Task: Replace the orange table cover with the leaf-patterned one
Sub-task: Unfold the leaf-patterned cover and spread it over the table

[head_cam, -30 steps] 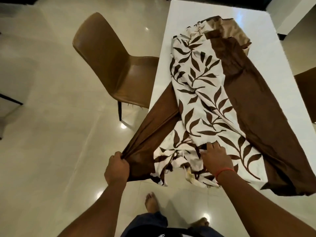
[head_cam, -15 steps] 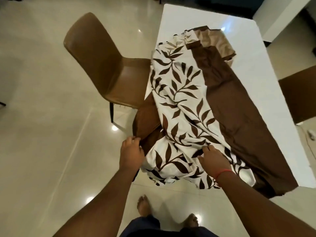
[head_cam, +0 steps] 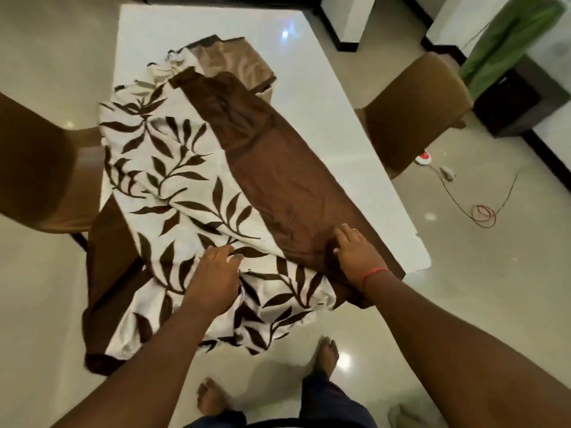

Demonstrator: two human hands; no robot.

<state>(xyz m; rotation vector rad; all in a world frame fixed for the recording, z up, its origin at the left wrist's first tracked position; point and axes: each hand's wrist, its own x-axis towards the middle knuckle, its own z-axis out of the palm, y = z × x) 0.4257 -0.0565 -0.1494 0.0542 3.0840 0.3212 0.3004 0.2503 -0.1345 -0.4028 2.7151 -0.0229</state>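
The leaf-patterned cover [head_cam: 185, 186], white with brown leaves and a wide plain brown band [head_cam: 278, 180], lies bunched and partly folded along the white table [head_cam: 340, 125]. Its near end hangs over the table's front edge. My left hand [head_cam: 213, 279] rests on the leaf print near that edge, fingers curled into the cloth. My right hand [head_cam: 358, 254] presses flat on the brown band at the table's near right corner, fingers spread. A tan folded part [head_cam: 234, 63] of cloth lies at the far end. No orange cover is in view.
A brown chair [head_cam: 40, 168] stands at the table's left side and another brown chair [head_cam: 417, 112] at its right. A cable [head_cam: 482, 208] and small items lie on the shiny floor to the right. My bare feet [head_cam: 327, 356] stand below the table's front edge.
My left hand moved right from the brown edge onto the leaf print. My right hand shifted right onto the brown band. The view swung right, and the cloth hangs lower over the front edge.
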